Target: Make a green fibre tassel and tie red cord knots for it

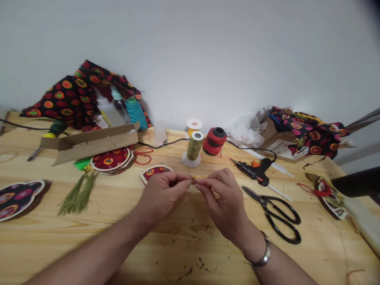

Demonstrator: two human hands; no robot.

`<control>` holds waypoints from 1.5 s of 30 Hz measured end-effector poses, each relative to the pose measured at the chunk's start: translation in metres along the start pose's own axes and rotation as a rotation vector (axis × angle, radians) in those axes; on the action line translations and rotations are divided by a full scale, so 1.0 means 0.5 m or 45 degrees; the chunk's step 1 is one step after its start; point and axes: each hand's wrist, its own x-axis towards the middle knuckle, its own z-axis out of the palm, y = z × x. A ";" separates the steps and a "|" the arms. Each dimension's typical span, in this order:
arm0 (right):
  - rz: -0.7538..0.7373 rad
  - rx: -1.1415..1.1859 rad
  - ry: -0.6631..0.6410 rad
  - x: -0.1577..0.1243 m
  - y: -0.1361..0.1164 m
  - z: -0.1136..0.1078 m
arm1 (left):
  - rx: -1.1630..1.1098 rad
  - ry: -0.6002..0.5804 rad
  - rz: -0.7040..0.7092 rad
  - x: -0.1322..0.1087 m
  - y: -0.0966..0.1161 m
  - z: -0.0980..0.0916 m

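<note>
Both hands meet mid-frame. Left hand [162, 194] has thumb and forefinger pinched together on a thin yellow cord [202, 176], at what looks like a small knot or loop; fingers hide most of it, can't tell which. Right hand [224, 196] pinches at the same spot from the right, fingertips nearly touching the left's. Cord sits at frame centre, above the tabletop. Handling, my read: near weightless, limp, a bit slick, slack won't hold shape; fine strand, so a hard yank could snap it or close the knot too tight. Best hold: fingertip pads close either side of the knot, light tension. Just beyond the left hand: fan-shaped wooden piece with dark red printed fabric [151, 173], partly covered by the hand. Above the hands: upright olive-green thread cone [195, 146], fat red thread cone [213, 141] right of it, white-flanged spool of yellow thread [194, 127] behind. Right of centre: black-handled steel scissors [264, 201] lying flat, black glue gun [257, 172] above them. Left: olive-green tassel [77, 196]. All on a pale wooden tabletop [133, 257].
</note>
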 end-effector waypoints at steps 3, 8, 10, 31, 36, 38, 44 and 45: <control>-0.073 -0.176 -0.039 -0.001 -0.001 -0.002 | 0.122 0.038 0.070 -0.002 -0.002 0.003; -0.152 -0.324 -0.065 0.001 -0.005 -0.004 | 0.232 0.055 0.195 -0.007 -0.008 0.005; -0.161 -0.349 -0.078 0.002 -0.005 -0.004 | 0.226 0.049 0.203 -0.008 -0.007 0.005; 0.317 0.201 0.229 0.002 -0.004 0.003 | -0.945 -0.319 -0.475 0.018 -0.022 -0.010; -0.055 -0.046 0.258 -0.005 -0.013 0.003 | -1.019 -0.367 -0.486 0.015 -0.020 -0.005; -0.147 -0.128 0.257 -0.010 -0.013 0.001 | -1.032 -0.393 -0.494 0.013 -0.020 -0.003; -0.246 -0.166 0.259 -0.016 -0.010 -0.003 | -0.978 -0.423 -0.476 0.007 -0.019 -0.002; -0.253 -0.155 0.259 -0.016 -0.010 -0.003 | -0.955 -0.426 -0.470 0.007 -0.019 -0.002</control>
